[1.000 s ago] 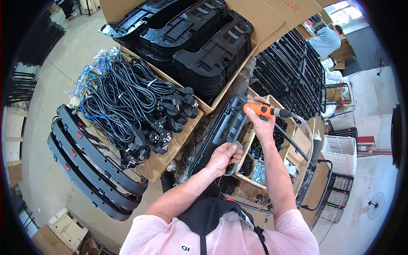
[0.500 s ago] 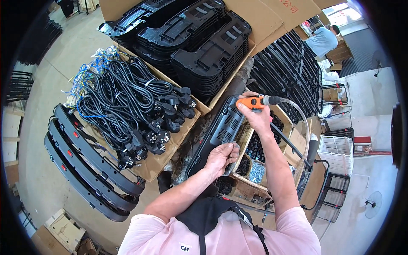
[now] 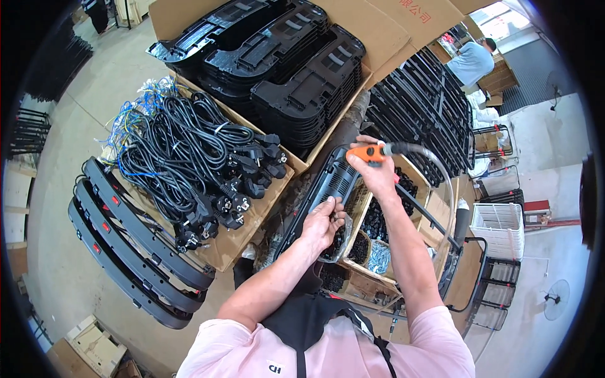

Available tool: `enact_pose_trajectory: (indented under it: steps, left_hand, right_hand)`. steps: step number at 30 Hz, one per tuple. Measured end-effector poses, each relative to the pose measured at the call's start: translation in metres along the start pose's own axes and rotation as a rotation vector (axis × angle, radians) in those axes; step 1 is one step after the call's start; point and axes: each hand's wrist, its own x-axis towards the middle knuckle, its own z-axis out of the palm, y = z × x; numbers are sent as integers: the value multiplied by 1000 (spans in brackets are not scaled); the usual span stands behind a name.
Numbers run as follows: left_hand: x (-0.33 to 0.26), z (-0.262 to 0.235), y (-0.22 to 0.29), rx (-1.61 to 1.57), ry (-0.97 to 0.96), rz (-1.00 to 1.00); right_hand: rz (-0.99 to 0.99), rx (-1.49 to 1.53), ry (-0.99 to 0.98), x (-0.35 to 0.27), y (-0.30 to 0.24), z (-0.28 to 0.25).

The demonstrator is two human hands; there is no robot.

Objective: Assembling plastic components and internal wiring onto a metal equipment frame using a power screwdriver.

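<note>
My right hand (image 3: 378, 175) is wrapped round an orange air screwdriver (image 3: 367, 154) with a hose (image 3: 435, 161) at its back end. The tool is over the far end of a long black plastic housing (image 3: 341, 181) with vent slots. My left hand (image 3: 324, 223) lies over the middle of this housing, thumb pressed toward curled fingers; whatever they hold is hidden. Right of that hand is a wooden parts box (image 3: 354, 220), its compartments holding small black parts (image 3: 360, 247) and silvery screws (image 3: 379, 257).
Black power cords (image 3: 189, 151) are heaped on a carton at left, beside curved grey-black housings (image 3: 126, 252). Behind, a cardboard box (image 3: 372, 31) holds stacked black panels (image 3: 309, 88). Black metal frames (image 3: 422, 107) lean at right. A person (image 3: 471, 63) works farther off.
My left hand has moved slightly up along the housing. The screwdriver in my right hand has shifted a little left, and the hose has swung with it.
</note>
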Motion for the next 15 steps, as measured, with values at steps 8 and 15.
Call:
enact_pose_trajectory:
  steps: [8,15]
  left_hand:
    - [16,-1,14,-189,-89,28]
    - [16,6,14,-172,-117,10]
  right_hand:
    - [14,198,45,-89,-35,-22]
    - [48,299,109,-104,-28,-22]
